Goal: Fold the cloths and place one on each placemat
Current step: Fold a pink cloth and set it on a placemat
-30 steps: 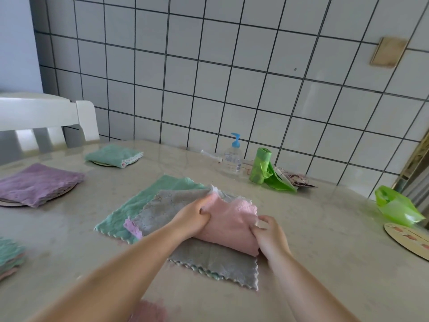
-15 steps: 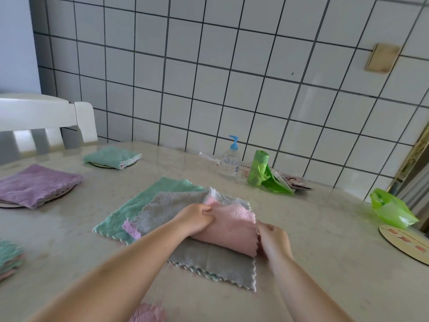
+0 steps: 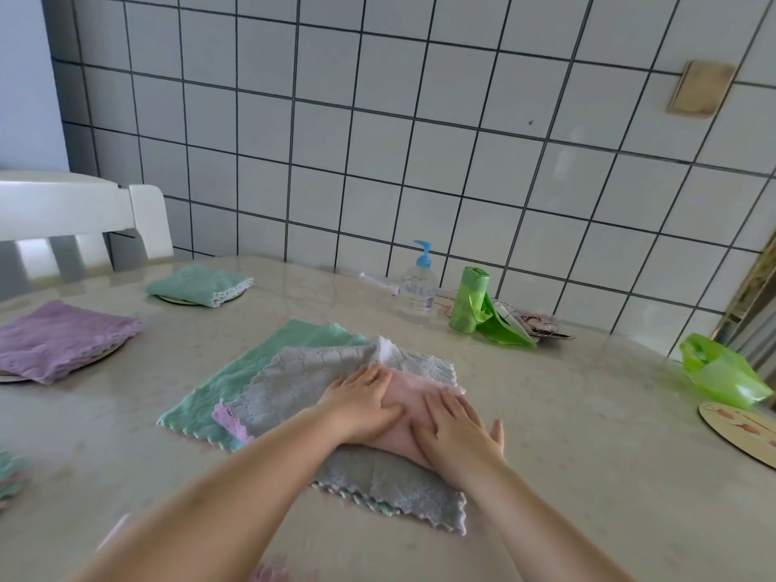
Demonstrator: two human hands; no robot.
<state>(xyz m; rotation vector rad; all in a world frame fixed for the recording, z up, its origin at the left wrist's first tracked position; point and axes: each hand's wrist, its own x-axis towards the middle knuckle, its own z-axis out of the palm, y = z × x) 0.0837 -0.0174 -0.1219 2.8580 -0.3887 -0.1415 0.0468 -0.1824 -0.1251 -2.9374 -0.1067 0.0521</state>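
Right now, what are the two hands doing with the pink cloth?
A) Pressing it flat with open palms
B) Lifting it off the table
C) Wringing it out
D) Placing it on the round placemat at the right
A: the left hand and right hand lie flat, fingers straight, on the folded pink cloth, which rests on the grey cloth.

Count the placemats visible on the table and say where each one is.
3: one under the purple cloth far left, one under the folded teal cloth at back left, one bare placemat at the right edge. Others may lie outside the view.
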